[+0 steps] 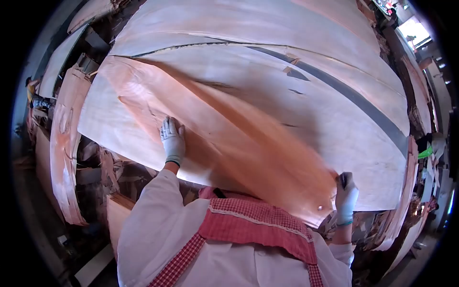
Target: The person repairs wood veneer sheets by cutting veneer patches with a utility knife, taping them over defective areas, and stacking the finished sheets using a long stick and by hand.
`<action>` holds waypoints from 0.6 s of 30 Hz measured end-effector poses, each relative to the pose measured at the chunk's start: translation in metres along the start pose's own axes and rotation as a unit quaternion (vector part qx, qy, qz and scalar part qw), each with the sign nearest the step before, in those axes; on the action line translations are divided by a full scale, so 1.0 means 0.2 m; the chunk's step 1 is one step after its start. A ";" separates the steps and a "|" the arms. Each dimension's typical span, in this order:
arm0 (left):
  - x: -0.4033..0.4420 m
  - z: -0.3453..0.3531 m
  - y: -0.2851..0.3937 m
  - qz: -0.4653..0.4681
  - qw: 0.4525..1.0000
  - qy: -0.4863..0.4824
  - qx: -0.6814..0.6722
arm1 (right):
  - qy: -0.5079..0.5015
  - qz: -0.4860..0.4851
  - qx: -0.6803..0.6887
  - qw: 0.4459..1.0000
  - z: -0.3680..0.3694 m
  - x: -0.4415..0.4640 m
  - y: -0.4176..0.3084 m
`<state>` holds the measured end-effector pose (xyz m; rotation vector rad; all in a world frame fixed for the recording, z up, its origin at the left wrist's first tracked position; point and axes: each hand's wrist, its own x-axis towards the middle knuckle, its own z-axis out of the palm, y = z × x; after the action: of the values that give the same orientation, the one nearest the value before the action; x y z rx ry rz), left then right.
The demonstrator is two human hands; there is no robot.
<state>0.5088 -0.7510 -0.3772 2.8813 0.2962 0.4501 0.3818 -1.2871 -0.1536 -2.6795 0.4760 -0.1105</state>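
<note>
The left hand [173,142], gloved, lies open and flat on a reddish wood sheet [263,158], its fingers slightly spread. The right hand [347,191], also gloved, is closed with bent fingers on the same sheet's edge at its right end. That sheet runs slantwise, rippled, across a wide pale sheet [373,177], its near right end against the front of the red checked apron [258,229]. Beyond it, a dark grey strip [344,91] shows between pale layers. Torn wood scraps [110,167] lie beside the stack, near a long curved board [64,143].
</note>
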 end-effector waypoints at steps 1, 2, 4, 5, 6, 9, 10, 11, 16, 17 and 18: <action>0.00 0.01 0.00 -0.004 1.000 0.001 0.006 | 0.007 0.020 0.004 1.000 -0.01 0.04 0.06; 0.00 0.01 0.00 -0.009 1.000 0.001 0.013 | 0.035 0.015 0.037 0.999 0.02 0.09 0.15; 0.01 0.00 0.02 -0.024 0.999 -0.013 0.019 | 0.021 0.012 0.034 0.999 0.03 0.19 0.17; 0.01 -0.01 0.02 -0.026 0.999 -0.020 0.017 | 0.013 0.012 0.034 0.999 0.05 0.24 0.17; 0.01 -0.02 0.02 -0.027 0.999 -0.026 0.014 | 0.011 0.002 0.030 0.999 0.12 0.30 0.25; 0.02 -0.02 0.01 -0.029 0.997 -0.057 0.047 | -0.001 -0.001 0.010 1.000 0.34 0.49 0.42; 0.01 -0.02 0.01 -0.031 0.995 -0.067 0.066 | 0.000 -0.007 0.009 1.000 0.43 0.55 0.49; 0.01 -0.06 0.01 -0.050 0.996 -0.055 0.055 | 0.004 -0.001 0.007 1.000 0.49 0.58 0.53; 0.06 -0.20 -0.15 -0.266 0.955 0.090 0.098 | 0.011 -0.044 0.042 0.998 0.70 0.64 0.62; 0.08 -0.27 -0.16 -0.349 0.935 0.055 -0.034 | -0.018 0.008 0.032 0.999 0.70 0.67 0.62; 0.06 -0.10 -0.37 -0.412 0.896 0.016 -0.165 | -0.018 -0.006 0.069 0.997 0.71 0.67 0.62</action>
<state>0.5020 -0.6741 -0.3731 2.1455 1.2345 0.3324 0.4887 -1.3850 -0.3328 -2.5443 0.4255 -0.0940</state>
